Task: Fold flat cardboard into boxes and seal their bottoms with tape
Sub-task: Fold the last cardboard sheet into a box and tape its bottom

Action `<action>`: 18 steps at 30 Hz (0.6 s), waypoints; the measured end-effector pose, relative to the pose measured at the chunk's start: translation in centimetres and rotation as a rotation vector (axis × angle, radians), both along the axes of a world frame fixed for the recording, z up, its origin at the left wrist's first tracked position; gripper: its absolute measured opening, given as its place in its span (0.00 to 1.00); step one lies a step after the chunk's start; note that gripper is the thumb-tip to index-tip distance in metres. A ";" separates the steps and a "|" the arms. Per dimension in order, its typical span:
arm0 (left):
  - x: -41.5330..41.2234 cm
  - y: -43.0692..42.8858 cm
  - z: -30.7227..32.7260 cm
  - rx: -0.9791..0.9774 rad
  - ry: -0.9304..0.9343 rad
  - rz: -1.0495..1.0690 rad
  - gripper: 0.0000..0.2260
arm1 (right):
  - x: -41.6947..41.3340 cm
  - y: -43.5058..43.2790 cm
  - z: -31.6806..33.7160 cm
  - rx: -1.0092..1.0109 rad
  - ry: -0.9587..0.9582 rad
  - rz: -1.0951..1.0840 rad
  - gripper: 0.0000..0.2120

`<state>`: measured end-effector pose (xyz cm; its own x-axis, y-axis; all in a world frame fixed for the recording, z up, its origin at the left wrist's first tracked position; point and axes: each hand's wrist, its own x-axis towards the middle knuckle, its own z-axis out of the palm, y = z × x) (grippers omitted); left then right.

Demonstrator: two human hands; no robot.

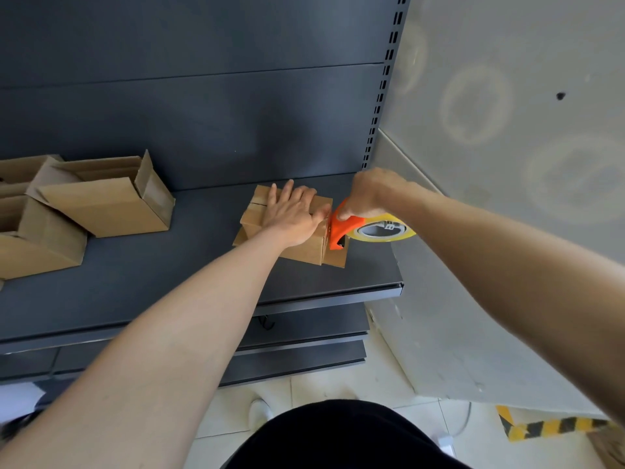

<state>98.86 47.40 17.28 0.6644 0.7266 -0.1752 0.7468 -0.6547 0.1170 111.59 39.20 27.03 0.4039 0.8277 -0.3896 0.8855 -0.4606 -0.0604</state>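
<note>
A small cardboard box [304, 250] stands upside down on the dark shelf [169, 282], its bottom flaps folded shut. My left hand [292, 213] lies flat on top of it, fingers spread, pressing the flaps down. My right hand [368, 194] grips an orange tape dispenser [338, 230] with a roll of clear yellowish tape [385, 231]. The dispenser's head touches the box's right edge, just beside my left thumb.
Several assembled cardboard boxes [108, 198] lie tipped at the shelf's left end. The shelf's front lip [338, 292] runs just below the box, with lower shelves under it. A grey wall [507, 130] stands close on the right. Yellow-black hazard tape [548, 428] marks the floor.
</note>
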 end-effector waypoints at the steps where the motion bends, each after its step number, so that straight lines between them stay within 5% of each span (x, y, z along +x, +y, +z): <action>1: -0.1 0.0 0.1 -0.006 -0.001 0.002 0.30 | -0.5 0.3 0.1 0.018 -0.041 0.017 0.17; 12: -0.9 0.4 1.0 -0.143 -0.028 0.044 0.25 | -1.0 0.4 0.0 0.047 0.038 -0.076 0.17; 18: -1.9 0.1 1.6 -0.197 -0.027 0.015 0.25 | -2.4 -0.1 -3.0 0.096 -0.356 0.195 0.15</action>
<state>96.98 47.52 18.86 0.6605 0.6895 -0.2972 0.7508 -0.6061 0.2624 109.21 39.08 24.07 0.3319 0.9276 -0.1713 0.9288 -0.2896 0.2313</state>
